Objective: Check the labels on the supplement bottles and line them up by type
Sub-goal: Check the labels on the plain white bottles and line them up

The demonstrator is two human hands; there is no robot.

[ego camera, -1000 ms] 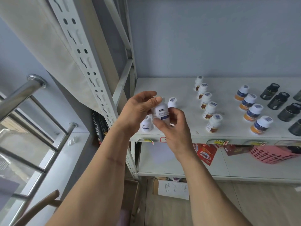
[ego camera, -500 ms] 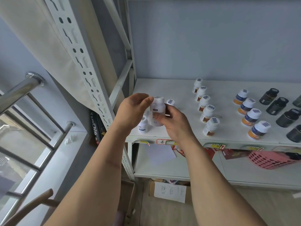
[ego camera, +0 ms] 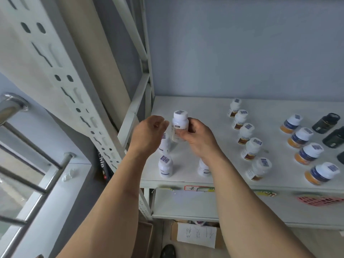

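Note:
My right hand (ego camera: pixel 195 138) grips a white supplement bottle (ego camera: pixel 179 127) with a blue-lettered label, held upright above the left part of the white shelf (ego camera: pixel 204 112). My left hand (ego camera: pixel 149 135) hovers just left of it, fingers loosely curled, holding nothing. Three similar white bottles stand below: one behind my left hand (ego camera: pixel 164 144), one at the front (ego camera: pixel 165 166), one partly hidden by my right forearm (ego camera: pixel 202 168). A row of brown-labelled white bottles (ego camera: pixel 245 135) runs front to back. Right of it stands a row of orange-and-blue bottles (ego camera: pixel 305 151).
Dark bottles (ego camera: pixel 325 121) stand at the far right edge. A perforated steel upright (ego camera: pixel 61 77) and a diagonal brace (ego camera: pixel 134 107) frame the shelf's left side. A metal railing (ego camera: pixel 33 164) lies at the left. A lower shelf holds a red basket (ego camera: pixel 320 200).
My left hand has let go of the bottle and drawn slightly left. My right hand alone now holds it, further back over the shelf. The camera has moved closer.

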